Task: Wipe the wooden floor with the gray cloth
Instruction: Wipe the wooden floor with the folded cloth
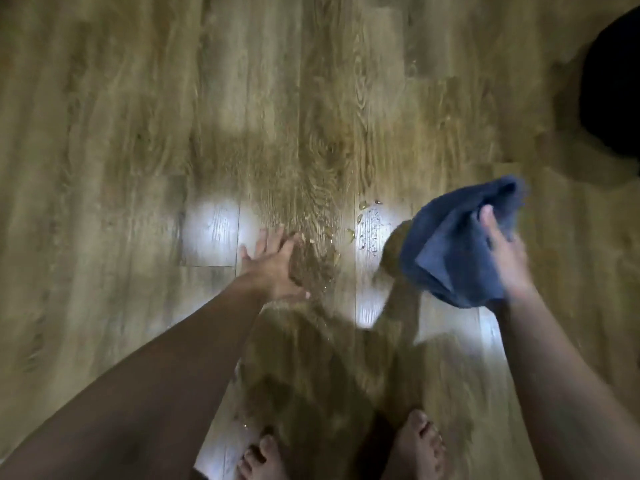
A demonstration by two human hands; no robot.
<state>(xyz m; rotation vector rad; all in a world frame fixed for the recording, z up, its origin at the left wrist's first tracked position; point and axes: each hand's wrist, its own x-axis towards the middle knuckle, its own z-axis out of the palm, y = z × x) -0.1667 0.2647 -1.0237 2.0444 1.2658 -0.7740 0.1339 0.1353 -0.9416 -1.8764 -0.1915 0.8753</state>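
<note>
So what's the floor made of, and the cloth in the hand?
The floor looks like wood or wood-look planks: grain swirls, straight plank seams, and a smooth finish that reflects bright light patches. Which of the two, I cannot tell. The cloth, held in the right hand, looks like soft blue-gray terry or microfiber: it folds loosely and looks matte and fuzzy.

**A room in a home**

Wood-grain laminate floor (311,116) fills the view, lit in bright patches. Two bare feet (420,448) stand on it beside small spilled droplets (369,223), suggesting a lived-in domestic room, not a workplace.
</note>
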